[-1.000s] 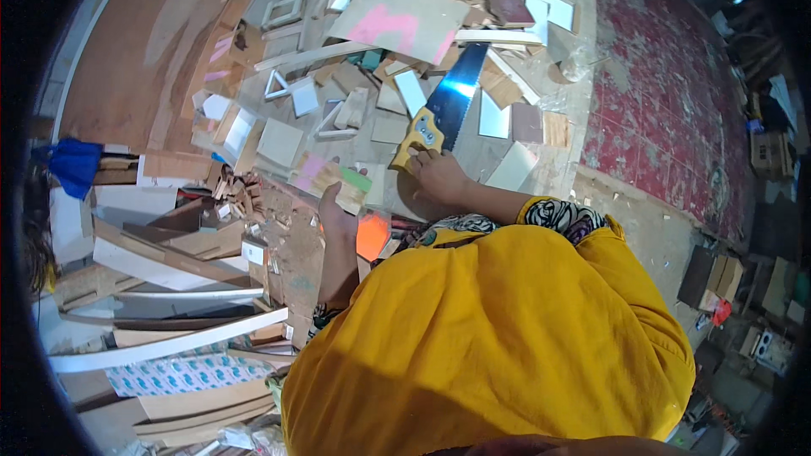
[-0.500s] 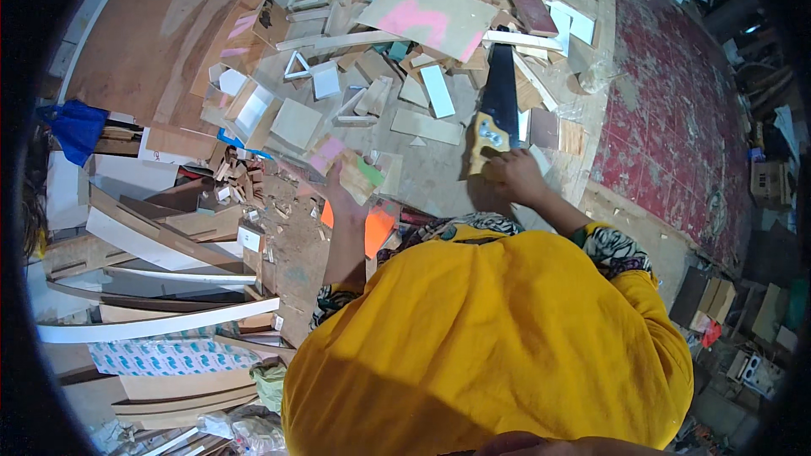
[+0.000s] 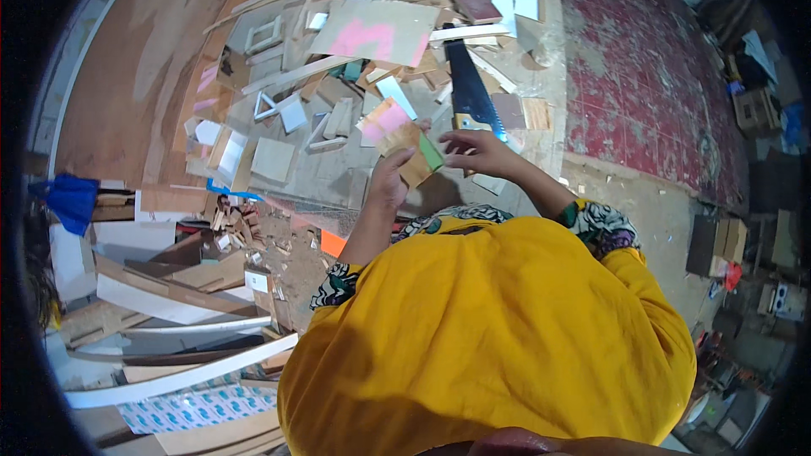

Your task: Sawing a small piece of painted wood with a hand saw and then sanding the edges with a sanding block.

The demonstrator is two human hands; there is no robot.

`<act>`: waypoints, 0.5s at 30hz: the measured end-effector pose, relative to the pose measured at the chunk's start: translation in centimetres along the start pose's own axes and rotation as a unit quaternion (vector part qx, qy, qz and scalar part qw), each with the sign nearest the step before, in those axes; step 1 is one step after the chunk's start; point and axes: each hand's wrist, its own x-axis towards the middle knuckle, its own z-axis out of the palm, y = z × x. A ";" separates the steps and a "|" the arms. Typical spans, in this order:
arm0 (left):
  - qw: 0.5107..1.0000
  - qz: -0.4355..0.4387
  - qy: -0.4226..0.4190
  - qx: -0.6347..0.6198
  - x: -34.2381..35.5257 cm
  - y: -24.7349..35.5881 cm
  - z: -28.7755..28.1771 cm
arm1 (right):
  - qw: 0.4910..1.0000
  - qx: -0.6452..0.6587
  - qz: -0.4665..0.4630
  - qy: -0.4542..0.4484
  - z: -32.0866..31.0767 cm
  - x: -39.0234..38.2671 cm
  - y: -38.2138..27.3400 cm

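Observation:
My left hand (image 3: 389, 183) is closed on a small wooden board (image 3: 414, 167) with a pink patch at one end and a green strip at the other. Just right of the board is my right hand (image 3: 480, 154), its fingers apart and stretched toward the green strip, holding nothing. A handsaw (image 3: 471, 84) with a dark blade and a yellowish handle lies on the worktable beyond that hand, which partly hides its handle. The blade points away from me, its tip by a pale wood strip (image 3: 473, 33).
Wood offcuts and a larger pink-marked panel (image 3: 376, 32) cover the worktable (image 3: 536, 89). Long boards (image 3: 169, 308) are piled at the lower left, beside a blue cloth (image 3: 72, 203). A worn red surface (image 3: 650, 76) stretches along the right.
My right hand has let go of the saw's handle and moved left to the board. My left hand has brought the board right and slightly up. The view has shifted.

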 end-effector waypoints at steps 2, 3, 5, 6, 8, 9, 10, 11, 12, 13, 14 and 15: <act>0.998 -0.035 -0.035 -0.031 0.4 0.8 1.8 | 0.998 0.045 0.000 0.039 1.1 1.0 0.9; 0.999 -0.032 -0.008 0.022 0.5 1.1 2.5 | 0.994 0.089 -0.002 0.068 0.9 1.2 1.5; 0.996 -0.026 0.025 0.076 0.7 1.3 2.4 | 0.990 0.103 -0.006 0.095 0.4 1.7 1.7; 0.997 -0.030 0.056 0.047 1.0 1.3 2.0 | 0.986 0.115 -0.010 0.120 0.1 1.9 1.8; 0.995 -0.036 0.094 0.018 1.1 1.2 1.2 | 0.986 0.116 0.016 0.118 -0.3 2.0 1.7; 0.996 -0.045 0.075 0.005 1.2 1.0 0.8 | 0.986 0.115 0.040 0.118 -0.6 1.9 1.6; 0.997 -0.056 0.053 -0.009 1.2 1.1 1.1 | 0.984 0.113 0.065 0.121 -0.8 1.7 1.6; 0.997 -0.060 0.054 -0.010 1.1 1.1 1.5 | 0.984 0.069 0.060 0.151 -0.5 1.4 1.5; 0.996 -0.047 0.070 0.019 0.9 0.9 2.0 | 0.984 0.070 0.063 0.152 -0.3 1.3 1.7; 0.994 -0.032 0.087 0.049 0.8 0.8 2.7 | 0.978 -0.091 -0.003 0.188 -0.2 1.2 1.7; 0.994 -0.034 0.088 0.049 0.9 0.5 2.8 | 0.941 -0.249 -0.070 0.218 -0.1 1.1 1.7; 0.993 -0.047 0.098 0.036 1.1 0.3 2.9 | 0.920 -0.273 -0.134 0.248 0.2 1.0 1.9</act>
